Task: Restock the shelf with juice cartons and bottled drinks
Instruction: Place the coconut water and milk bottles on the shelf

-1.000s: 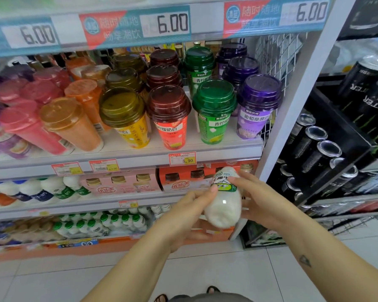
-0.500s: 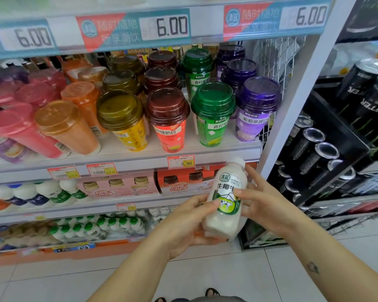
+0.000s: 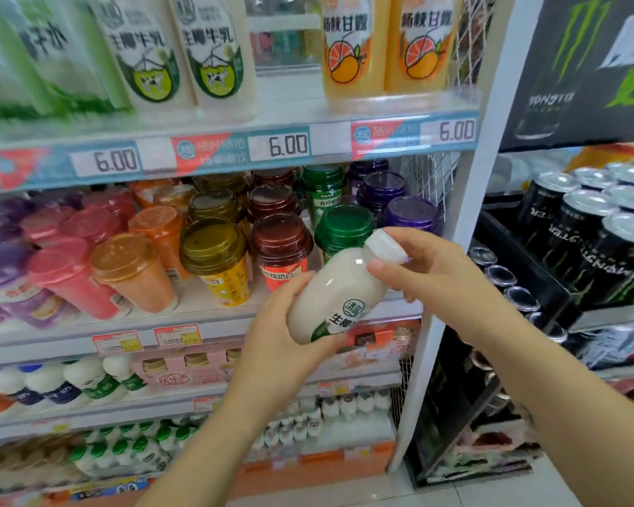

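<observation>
Milky-white plastic bottle (image 3: 337, 290) with a white screw cap (image 3: 385, 247) and green label, held in mid-air before the drinks shelving, in front of the middle shelf's row of coloured lidded cups (image 3: 213, 258). It lies tilted, its long axis running from the base at lower left to the cap at upper right. The left hand (image 3: 282, 338) cups the base and lower body, fingers curled round it in a full grip; the right hand (image 3: 429, 272) pinches the neck just under the cap. Neither hand holds anything else. Matching white bottles with green cow labels (image 3: 213, 53) stand upright on the top shelf (image 3: 330, 140), above and to the left of the held bottle, with a bare gap between them and the tall orange juice bottles (image 3: 352, 49). That gap looks the likely slot: the bottle would need lifting and righting, cap uppermost. Both hands are on it, though the left appears to carry the weight. Black energy-drink cans (image 3: 579, 228) fill the neighbouring rack at right.
</observation>
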